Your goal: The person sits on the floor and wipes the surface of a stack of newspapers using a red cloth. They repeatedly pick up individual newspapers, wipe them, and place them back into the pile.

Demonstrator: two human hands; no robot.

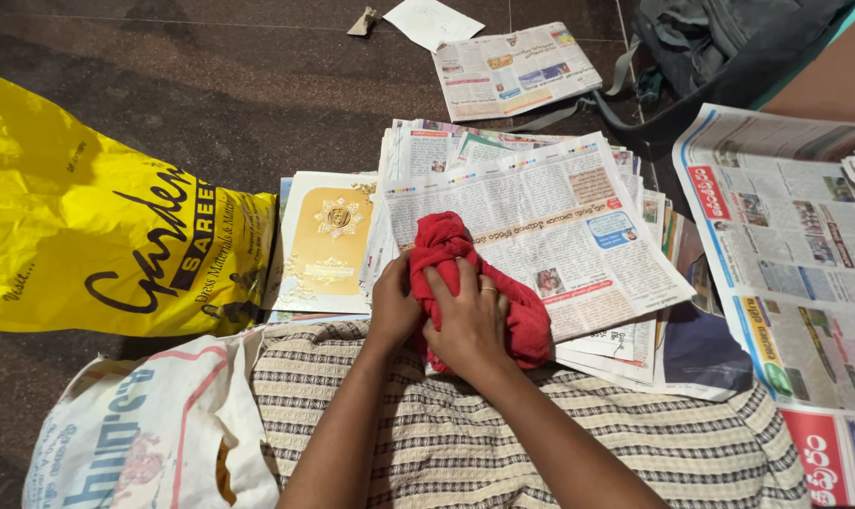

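Both hands, left [393, 306], right [467, 320], grip closed on bundled red cloth [446, 247], atop newspaper stack [578, 212]

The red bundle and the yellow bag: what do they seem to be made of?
The red bundle, gripped by both the left hand and the right hand, looks like soft matte cloth: it bunches into rounded folds and a knot. The yellow bag seems to be thin glossy plastic, since it shows shiny, sharp creases, though coated paper is possible.

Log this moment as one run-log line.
left hand: grips red cloth | right hand: presses the cloth | cloth: bunched on newspaper stack | yellow bag: left of stack
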